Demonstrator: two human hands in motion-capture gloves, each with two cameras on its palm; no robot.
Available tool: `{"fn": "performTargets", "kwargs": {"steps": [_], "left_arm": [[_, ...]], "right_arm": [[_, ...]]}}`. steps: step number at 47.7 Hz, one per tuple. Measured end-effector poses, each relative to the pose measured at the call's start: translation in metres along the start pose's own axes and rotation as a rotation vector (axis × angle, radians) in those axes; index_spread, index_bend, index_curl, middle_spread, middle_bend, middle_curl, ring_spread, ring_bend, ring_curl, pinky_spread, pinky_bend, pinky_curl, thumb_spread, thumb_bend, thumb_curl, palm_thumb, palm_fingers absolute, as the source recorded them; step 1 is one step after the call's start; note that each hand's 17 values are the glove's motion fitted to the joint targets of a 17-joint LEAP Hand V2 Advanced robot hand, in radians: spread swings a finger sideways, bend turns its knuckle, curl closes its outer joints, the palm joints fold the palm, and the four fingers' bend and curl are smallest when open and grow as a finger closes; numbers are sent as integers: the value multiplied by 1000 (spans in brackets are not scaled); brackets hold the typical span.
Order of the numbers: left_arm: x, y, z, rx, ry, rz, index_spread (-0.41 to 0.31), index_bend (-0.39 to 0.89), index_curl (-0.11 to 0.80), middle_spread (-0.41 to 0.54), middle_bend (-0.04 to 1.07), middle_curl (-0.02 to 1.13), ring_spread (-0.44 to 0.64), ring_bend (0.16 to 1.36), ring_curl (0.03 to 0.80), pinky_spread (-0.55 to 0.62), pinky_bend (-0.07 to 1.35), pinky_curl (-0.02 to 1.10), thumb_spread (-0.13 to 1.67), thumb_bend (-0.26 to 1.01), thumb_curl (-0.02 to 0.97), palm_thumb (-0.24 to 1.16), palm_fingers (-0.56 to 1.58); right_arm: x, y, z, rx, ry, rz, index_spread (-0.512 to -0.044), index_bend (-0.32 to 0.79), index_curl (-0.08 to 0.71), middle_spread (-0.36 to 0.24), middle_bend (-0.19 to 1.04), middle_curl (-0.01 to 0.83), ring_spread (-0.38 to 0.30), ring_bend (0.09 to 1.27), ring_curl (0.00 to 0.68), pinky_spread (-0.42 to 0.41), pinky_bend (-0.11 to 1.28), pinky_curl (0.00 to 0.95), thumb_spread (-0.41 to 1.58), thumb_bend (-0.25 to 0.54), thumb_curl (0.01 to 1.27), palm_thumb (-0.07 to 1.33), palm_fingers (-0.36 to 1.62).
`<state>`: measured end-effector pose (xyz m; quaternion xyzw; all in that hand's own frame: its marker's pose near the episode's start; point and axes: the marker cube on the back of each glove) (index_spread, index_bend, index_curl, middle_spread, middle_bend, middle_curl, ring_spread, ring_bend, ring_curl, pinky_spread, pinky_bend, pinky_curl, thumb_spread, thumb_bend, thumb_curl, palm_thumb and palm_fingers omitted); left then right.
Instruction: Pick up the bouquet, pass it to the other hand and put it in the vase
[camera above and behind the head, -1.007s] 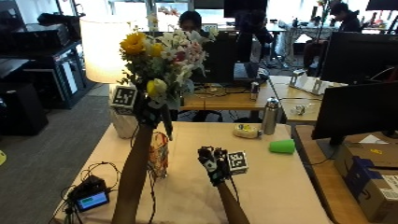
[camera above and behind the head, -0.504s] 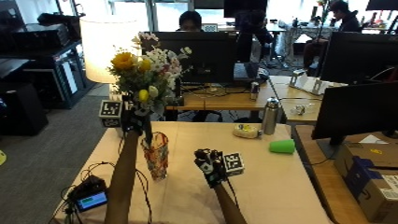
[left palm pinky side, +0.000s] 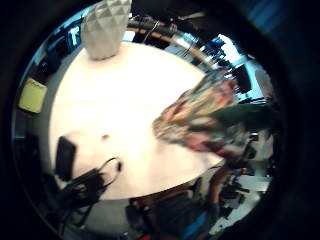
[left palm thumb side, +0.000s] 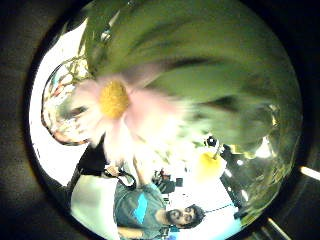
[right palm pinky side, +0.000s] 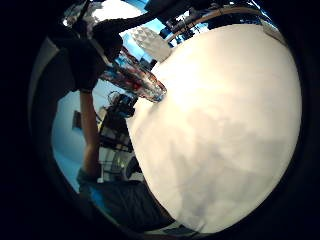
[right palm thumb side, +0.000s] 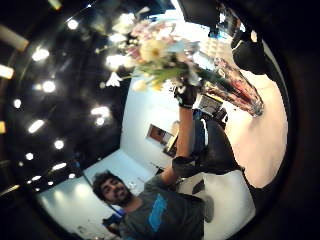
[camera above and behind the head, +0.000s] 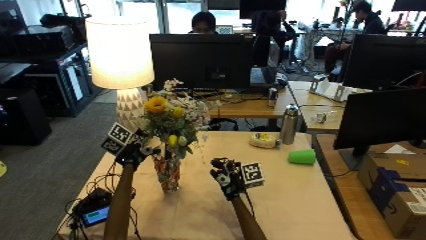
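A bouquet (camera above and behind the head: 170, 117) of yellow, white and pink flowers stands with its stems down in the patterned glass vase (camera above and behind the head: 168, 175) on the pale table (camera above and behind the head: 293, 200). My left hand (camera above and behind the head: 133, 152) is at the vase's mouth, on its left, and grips the stems just below the blooms. The right thumb side palm view shows the same grip: left hand (right palm thumb side: 186, 95), bouquet (right palm thumb side: 150, 55), vase (right palm thumb side: 235, 90). My right hand (camera above and behind the head: 226, 176) hovers over the table to the right of the vase, fingers relaxed, holding nothing.
A lit lamp (camera above and behind the head: 120, 55) stands at the table's back left. A metal bottle (camera above and behind the head: 288, 125), a yellowish roll (camera above and behind the head: 264, 141) and a green cup (camera above and behind the head: 303, 156) sit at the back right. A small device with cables (camera above and behind the head: 93, 212) lies front left. A dark monitor (camera above and behind the head: 383, 120) overhangs the right edge.
My left hand has come down and to the left with the bouquet, and the stems have gone into the vase. My right hand has hardly moved.
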<state>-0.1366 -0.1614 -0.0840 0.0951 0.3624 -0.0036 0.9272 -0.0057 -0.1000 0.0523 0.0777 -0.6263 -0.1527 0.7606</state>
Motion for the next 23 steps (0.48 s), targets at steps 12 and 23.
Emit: {"fn": "performTargets", "kwargs": {"steps": [12,23], "left_arm": [[-21,25,-27,47,8,-32,-27,115,337,-5,165,382,151,567,370,491,265,336,838,-35,559,607,263],[-14,43,-47,119,65,39,1,128,312,48,174,357,236,584,354,535,302,342,892,-32,513,605,223]], "right_arm": [[-5,-5,-6,18,-1,-26,-300,125,301,-142,292,445,-128,356,389,208,280,364,1032,-21,523,779,904],[-14,-10,0,10,77,-149,-300,127,302,-141,280,446,-122,341,393,233,236,365,1032,-22,518,781,902]]}}
